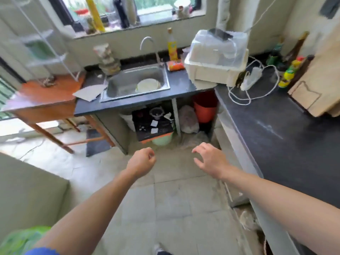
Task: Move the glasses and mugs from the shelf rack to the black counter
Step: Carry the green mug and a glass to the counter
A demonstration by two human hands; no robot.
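Observation:
The black counter runs along the right side and bends behind the steel sink. A white wire shelf rack stands at the far left on an orange-brown wooden table; it is blurred and I cannot make out glasses or mugs on it. Both my arms reach forward over the tiled floor. My left hand is loosely curled and holds nothing. My right hand has its fingers spread and is empty, close to the counter's front edge.
A white dish box with a clear lid sits at the counter corner, a white power strip with a coiled cable beside it. Bottles stand at the back right by a cardboard box. An orange bucket stands under the counter.

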